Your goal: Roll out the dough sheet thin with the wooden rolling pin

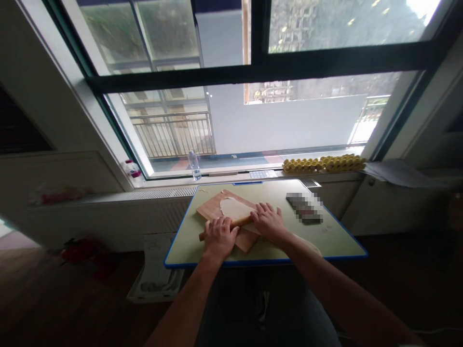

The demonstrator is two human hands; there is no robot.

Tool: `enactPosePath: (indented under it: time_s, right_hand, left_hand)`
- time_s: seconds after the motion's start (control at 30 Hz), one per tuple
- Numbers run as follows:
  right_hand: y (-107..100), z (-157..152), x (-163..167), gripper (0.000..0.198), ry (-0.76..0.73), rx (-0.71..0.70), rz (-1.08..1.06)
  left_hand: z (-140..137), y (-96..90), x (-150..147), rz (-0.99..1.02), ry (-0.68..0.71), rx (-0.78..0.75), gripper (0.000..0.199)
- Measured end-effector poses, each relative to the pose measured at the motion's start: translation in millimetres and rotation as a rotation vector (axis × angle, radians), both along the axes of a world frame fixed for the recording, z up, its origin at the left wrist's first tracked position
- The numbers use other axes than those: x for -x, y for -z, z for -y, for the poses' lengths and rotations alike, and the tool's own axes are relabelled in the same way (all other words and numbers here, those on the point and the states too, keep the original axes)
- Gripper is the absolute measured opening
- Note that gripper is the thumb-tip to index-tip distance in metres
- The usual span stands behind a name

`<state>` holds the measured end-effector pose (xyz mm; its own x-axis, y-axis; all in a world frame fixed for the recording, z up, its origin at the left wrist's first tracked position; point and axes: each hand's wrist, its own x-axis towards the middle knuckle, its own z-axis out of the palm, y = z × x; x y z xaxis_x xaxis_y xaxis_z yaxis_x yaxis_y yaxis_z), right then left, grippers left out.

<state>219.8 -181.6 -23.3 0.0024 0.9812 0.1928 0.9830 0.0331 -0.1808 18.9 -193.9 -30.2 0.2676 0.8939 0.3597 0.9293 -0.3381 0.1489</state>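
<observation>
A wooden rolling pin [241, 221] lies slantwise across a thin sheet of pale dough [235, 208]. My left hand [220, 235] is closed over the pin's left part, its fingers on top and the thumb toward the middle. Over the right part, my right hand [268, 222] is closed as well, hiding that end. The dough rests on a wooden board [209, 207] turned at an angle on the table. Part of a pale sheet, apparently dough too, spreads past the board under my right forearm; I cannot tell whether it joins the rest.
The small table [336, 243] has a pale yellow-green top and blue edge. A dark, pixelated flat object [306, 209] lies at its right. Beyond, the windowsill carries a clear plastic bottle [194, 166], yellow egg trays [323, 164] and another bottle [133, 169]. Papers [396, 172] lie farther right.
</observation>
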Motion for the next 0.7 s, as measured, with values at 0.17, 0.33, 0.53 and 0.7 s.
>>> enactPosePath:
  time_s: [0.17,0.33,0.53,0.7]
  right_hand:
    - [6.5,-21.9,4.6,0.062,0.018,0.004,-0.015]
    - [-2.7,-40.6,7.3,0.059,-0.007,0.041,0.021]
    - [-6.0,-74.3,9.5,0.057,-0.086,0.082,0.087]
    - [-2.6,-114.9,10.8,0.064,-0.046,0.111,-0.009]
  left_hand:
    - [-16.9,17.1,-3.2,-0.005,-0.058,-0.027,0.053]
    - [-40.5,12.5,-3.1,-0.044,-0.094,0.014,0.06]
    - [-76.6,3.6,-3.3,-0.098,-0.161,0.027,0.058]
    - [-107.1,-3.6,-2.9,-0.076,-0.212,0.13,0.06]
